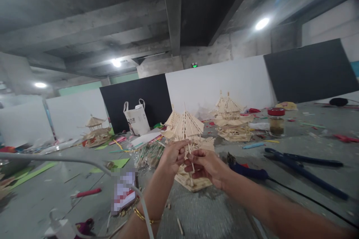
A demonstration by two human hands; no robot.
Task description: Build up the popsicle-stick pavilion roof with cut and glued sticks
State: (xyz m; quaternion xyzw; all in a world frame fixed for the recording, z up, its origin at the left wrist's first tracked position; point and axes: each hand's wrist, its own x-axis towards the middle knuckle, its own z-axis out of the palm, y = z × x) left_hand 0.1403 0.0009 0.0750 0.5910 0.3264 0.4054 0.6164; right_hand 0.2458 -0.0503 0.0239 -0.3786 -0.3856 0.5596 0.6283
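Observation:
A slim pale wooden stick [191,158] stands almost upright between my two hands. My right hand [207,164] pinches it between thumb and fingers. My left hand [174,155] is closed, its fingertips at the upper end of the same stick. Just behind both hands is a pavilion model [185,127] built of pale sticks, with a pointed ribbed roof; my fingers hide much of its middle. Its base [193,185] shows below them. To the left lies a clear plastic bag of sticks [148,155].
Pliers [305,171] and a blue-handled corded tool [249,170] lie right. A red-lidded jar [276,122] stands beyond, near more pavilion models [232,123]. At left are a red pen-like tool [88,192], a white tote bag [137,119] and a grey cable [95,162] crossing close to me.

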